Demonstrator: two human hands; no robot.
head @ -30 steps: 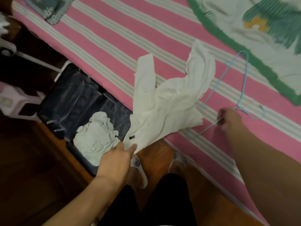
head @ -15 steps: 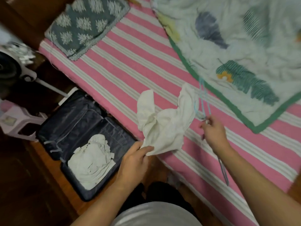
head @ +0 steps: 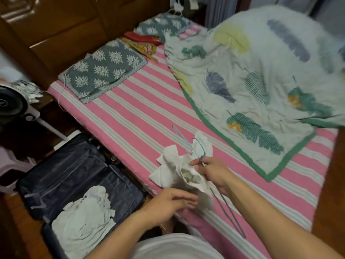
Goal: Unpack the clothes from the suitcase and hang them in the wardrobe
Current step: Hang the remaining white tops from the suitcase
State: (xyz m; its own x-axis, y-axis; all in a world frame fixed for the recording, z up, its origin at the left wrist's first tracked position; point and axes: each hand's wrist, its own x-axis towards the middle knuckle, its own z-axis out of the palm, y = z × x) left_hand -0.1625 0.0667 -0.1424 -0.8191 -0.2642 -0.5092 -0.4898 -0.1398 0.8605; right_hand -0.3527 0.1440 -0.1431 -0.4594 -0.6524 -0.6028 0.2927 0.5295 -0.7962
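Note:
A white garment (head: 177,169) is bunched up over the near edge of the pink striped bed (head: 130,116). My left hand (head: 171,204) grips its lower hem. My right hand (head: 211,171) pinches a light blue wire hanger (head: 188,146) at its neck, with the hanger pushed partly into the garment and its hook pointing away from me. On the floor to the left lies the open dark suitcase (head: 61,176), with one pale crumpled garment (head: 82,219) inside it.
A leaf-print quilt (head: 261,81) covers the right of the bed. Two grey patterned pillows (head: 104,70) lie by the wooden headboard (head: 65,34). A fan (head: 11,107) and a pale plastic stool (head: 9,171) stand left of the suitcase.
My right hand has lifted the hanger off the bed and brought it into the white garment. My left hand has gathered the garment closer. The view has tilted up toward the headboard.

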